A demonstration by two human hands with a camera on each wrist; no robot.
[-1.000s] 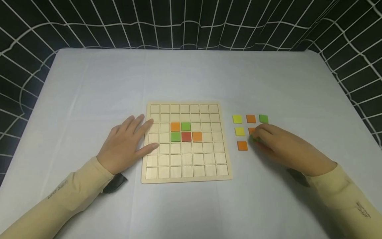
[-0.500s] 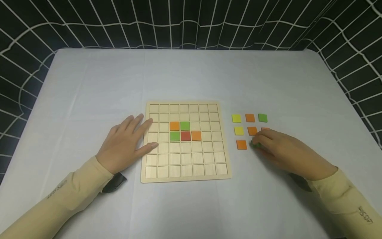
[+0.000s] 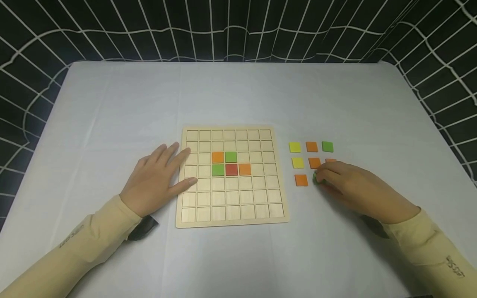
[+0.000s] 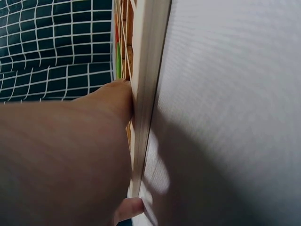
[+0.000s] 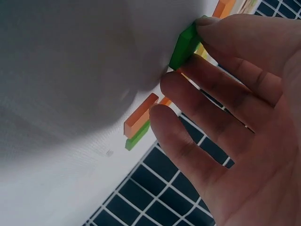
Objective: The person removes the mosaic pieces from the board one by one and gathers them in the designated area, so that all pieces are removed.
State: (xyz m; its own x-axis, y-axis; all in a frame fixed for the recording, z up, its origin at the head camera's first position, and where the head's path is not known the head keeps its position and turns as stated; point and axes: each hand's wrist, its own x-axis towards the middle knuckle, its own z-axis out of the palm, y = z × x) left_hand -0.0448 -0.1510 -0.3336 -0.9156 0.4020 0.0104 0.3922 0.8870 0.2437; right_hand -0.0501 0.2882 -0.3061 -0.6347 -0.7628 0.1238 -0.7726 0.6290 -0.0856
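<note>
Five flat square tiles sit in the cells of a square light-wood grid board [image 3: 232, 224] at mid-frame in the head view: an orange tile [image 3: 218, 157] beside a green tile [image 3: 231, 157], and directly below, a second green tile [image 3: 218, 169], a red tile [image 3: 231, 169] and another orange tile [image 3: 244, 169]. Left of centre, the left hand [image 3: 152, 180] has its fingers spread and grasps nothing; its index finger and thumb reach over the board's left edge. Right of centre, the right hand [image 3: 348, 182] pinches a bright green square tile [image 5: 182, 47] by thumb and fingertips, just right of a loose orange tile [image 3: 301, 180]; whether the pinched tile touches the white tablecloth [image 3: 223, 95] I cannot tell. Above these lie two loose rows: yellow, orange and green on top, then yellow, orange and a reddish-orange tile [image 3: 330, 160] partly hidden by the hand. Pale yellow sleeves [image 3: 100, 231] enter from the lower corners. White-gridded black fabric [image 3: 201, 45] spans the top.
</note>
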